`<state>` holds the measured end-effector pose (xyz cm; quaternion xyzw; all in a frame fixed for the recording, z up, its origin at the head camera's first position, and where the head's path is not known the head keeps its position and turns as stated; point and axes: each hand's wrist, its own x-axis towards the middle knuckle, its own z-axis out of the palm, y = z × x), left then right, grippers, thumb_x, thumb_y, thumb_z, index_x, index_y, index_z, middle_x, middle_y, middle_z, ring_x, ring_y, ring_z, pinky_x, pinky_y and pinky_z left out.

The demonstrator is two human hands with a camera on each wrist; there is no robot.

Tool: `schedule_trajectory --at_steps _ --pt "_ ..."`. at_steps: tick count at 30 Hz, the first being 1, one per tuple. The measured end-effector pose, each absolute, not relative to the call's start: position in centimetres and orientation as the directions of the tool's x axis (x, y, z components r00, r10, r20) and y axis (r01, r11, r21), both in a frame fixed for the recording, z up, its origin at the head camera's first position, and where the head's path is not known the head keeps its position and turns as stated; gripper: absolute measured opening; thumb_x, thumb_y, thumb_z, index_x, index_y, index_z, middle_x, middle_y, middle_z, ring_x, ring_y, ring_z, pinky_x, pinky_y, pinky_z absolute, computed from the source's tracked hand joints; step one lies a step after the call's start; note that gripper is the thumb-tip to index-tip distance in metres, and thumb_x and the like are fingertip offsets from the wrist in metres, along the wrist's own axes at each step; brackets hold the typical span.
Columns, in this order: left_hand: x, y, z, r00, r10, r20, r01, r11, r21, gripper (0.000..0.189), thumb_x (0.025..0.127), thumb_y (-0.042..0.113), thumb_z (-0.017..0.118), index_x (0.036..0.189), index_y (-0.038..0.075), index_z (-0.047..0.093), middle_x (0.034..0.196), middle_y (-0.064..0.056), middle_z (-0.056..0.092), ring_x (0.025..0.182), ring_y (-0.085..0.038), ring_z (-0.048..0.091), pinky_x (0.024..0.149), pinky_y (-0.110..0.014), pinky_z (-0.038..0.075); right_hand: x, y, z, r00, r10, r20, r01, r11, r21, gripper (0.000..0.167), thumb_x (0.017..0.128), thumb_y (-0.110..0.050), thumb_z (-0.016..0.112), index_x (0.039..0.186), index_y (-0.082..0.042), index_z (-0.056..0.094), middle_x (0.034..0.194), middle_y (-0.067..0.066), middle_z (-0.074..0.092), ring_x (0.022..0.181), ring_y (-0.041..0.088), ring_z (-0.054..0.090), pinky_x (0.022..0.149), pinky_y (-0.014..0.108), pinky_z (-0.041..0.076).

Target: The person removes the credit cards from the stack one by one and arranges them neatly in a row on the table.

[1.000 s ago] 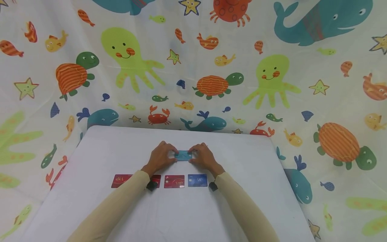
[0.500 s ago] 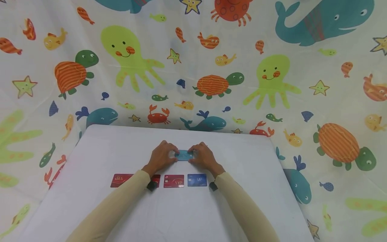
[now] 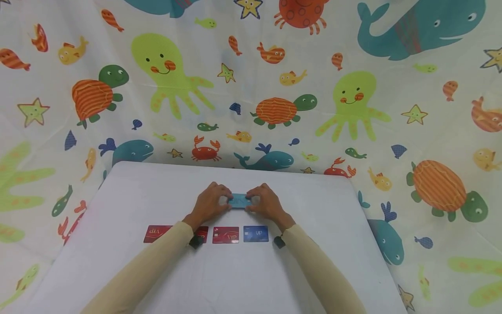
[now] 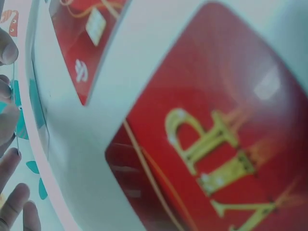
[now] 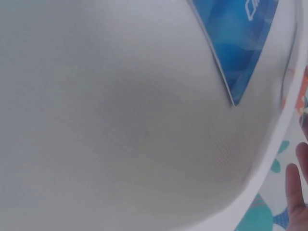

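In the head view, a light-blue card point(image 3: 239, 200) sits between both hands, above the row of cards on the white table. My left hand point(image 3: 211, 201) pinches its left end between thumb and fingers. At the other end, the right hand point(image 3: 268, 203) pinches it the same way. Left fingers point(image 4: 6, 166) show at the edge of the left wrist view, and right fingers point(image 5: 294, 185) at the edge of the right wrist view.
Nearer the person lie a red VIP card point(image 3: 156, 233), a second red card point(image 3: 201, 232) partly hidden by the left wrist, another red card point(image 3: 225, 235) and a blue VIP card point(image 3: 256, 234). Behind the white table point(image 3: 325, 209) hangs a sea-animal cloth point(image 3: 235, 87).
Both hands and the light-blue card have shifted slightly to the right. The row of cards stays where it was.
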<state>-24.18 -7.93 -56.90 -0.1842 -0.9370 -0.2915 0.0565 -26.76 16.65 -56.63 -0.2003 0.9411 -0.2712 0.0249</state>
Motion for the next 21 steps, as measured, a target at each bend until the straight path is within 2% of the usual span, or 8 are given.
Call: schedule_trajectory --at_steps 21 --pt "-22.4 -6.6 -56.1 -0.923 0.327 0.202 0.384 0.763 0.52 0.041 0.077 0.031 0.096 0.115 0.023 0.083 0.119 0.002 0.071 0.111 -0.016 0.06 0.101 -0.039 0.061 -24.8 18.7 -55.3 -0.907 -0.411 0.094 -0.393 0.74 -0.546 0.033 0.085 -0.03 0.091 0.116 -0.02 0.083 0.124 -0.006 0.075 0.111 0.014 0.06 0.103 0.038 0.057"
